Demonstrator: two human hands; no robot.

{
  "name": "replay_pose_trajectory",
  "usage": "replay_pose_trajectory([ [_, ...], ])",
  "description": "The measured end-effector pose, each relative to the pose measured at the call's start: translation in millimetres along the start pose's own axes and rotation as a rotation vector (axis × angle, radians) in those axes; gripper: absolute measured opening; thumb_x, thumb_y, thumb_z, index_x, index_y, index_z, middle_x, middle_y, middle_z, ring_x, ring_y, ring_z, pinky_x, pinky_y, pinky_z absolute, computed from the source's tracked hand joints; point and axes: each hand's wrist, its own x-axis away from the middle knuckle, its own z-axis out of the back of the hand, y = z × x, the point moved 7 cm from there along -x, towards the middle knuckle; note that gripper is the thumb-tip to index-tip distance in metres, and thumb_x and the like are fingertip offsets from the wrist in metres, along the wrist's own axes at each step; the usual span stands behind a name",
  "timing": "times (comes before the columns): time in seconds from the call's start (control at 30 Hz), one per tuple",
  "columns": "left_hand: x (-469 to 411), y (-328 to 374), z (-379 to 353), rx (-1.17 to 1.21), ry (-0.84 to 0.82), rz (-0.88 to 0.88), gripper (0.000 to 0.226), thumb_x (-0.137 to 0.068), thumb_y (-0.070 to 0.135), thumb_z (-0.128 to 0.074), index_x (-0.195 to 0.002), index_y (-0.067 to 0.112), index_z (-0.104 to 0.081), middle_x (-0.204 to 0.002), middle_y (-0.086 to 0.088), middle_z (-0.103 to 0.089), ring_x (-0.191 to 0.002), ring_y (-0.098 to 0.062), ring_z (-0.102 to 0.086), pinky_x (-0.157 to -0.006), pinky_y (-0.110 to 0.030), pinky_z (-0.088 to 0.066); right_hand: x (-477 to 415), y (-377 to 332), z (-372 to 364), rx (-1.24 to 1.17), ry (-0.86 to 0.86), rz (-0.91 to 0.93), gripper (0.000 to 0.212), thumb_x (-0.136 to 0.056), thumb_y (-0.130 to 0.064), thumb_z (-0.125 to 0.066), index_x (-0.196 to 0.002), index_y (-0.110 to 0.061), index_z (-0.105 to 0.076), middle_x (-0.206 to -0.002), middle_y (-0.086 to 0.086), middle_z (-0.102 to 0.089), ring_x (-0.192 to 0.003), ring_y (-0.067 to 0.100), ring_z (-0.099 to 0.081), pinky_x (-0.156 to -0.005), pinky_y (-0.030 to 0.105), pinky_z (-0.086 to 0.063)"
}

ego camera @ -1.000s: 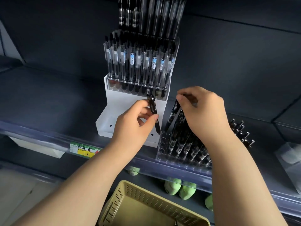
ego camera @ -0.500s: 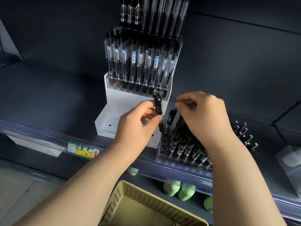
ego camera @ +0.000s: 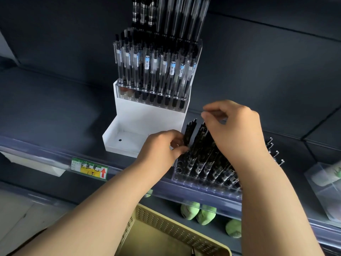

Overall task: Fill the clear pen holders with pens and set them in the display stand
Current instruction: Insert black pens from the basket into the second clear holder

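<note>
Head view, single frame. Left hand pinches one black pen between thumb and fingers; the pen stands near upright, top end up, its lower end hidden behind the fingertips. It sits over the left end of the clear pen holder, which lies on the near edge of the shelf, just right of the white display stand. Cannot tell whether the pen tip is in a hole. The holder carries a packed row of black pens leaning to the far right; a few holes at its near left corner show open. Right hand is above that row, fingers curled, thumb and forefinger tips drawn close over the pen tops; cannot tell whether they grip one. The stand's lower tray shows a bare white floor; its upper tier holds a filled holder of clear-barrelled pens. Loose pens lie right of the right wrist. A price label is on the shelf rail, a yellow basket below near, and green items on the lower shelf.
</note>
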Motion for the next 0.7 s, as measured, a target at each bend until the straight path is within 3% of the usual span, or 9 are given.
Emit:
replay_pose_trajectory([
  [0.17, -1.5, 2.4, 9.2, 0.013, 0.048, -0.007, 0.019, -0.077, 0.026, -0.074, -0.093, 0.02, -0.068, -0.077, 0.019, -0.06, -0.075, 0.009, -0.054, -0.064, 0.003, -0.034, 1.1, -1.0, 3.3, 0.011, -0.004, -0.007, 0.012, -0.085, -0.024, -0.064, -0.095, -0.027, -0.069, -0.074, -0.023, -0.058, -0.081, 0.003, -0.061, -0.066, 0.011, -0.043],
  [0.33, 1.7, 8.5, 20.1, 0.034, 0.082, -0.058, 0.019, -0.079, 0.024, -0.072, -0.097, 0.018, -0.069, -0.079, 0.019, -0.061, -0.076, 0.013, -0.054, -0.064, 0.004, -0.033, 12.0, -17.0, 17.6, 0.048, 0.013, 0.059, 0.014, -0.086, -0.021, -0.063, -0.099, -0.022, -0.069, -0.074, -0.025, -0.054, -0.092, 0.017, -0.06, -0.08, 0.03, -0.048],
  [0.47, 2.3, 9.8, 15.7, 0.022, 0.07, -0.061, 0.012, -0.082, 0.022, -0.069, -0.094, 0.019, -0.07, -0.072, 0.023, -0.058, -0.069, 0.009, -0.055, -0.064, 0.004, -0.033, 32.1, -27.0, 31.8, 0.047, 0.038, 0.082, 0.014, -0.085, -0.019, -0.065, -0.098, -0.02, -0.07, -0.072, -0.022, -0.056, -0.089, 0.018, -0.059, -0.076, 0.028, -0.044],
  [0.7, 2.2, 5.0, -2.8, -0.049, 0.028, -0.023, 0.011, -0.087, 0.031, -0.062, -0.096, 0.025, -0.066, -0.081, 0.017, -0.062, -0.077, -0.003, -0.057, -0.065, -0.004, -0.035, 75.2, -25.9, 52.6, 0.091, 0.116, 0.12, 0.014, -0.081, -0.009, -0.068, -0.092, -0.017, -0.072, -0.077, -0.006, -0.066, -0.078, 0.018, -0.06, -0.071, 0.026, -0.044],
])
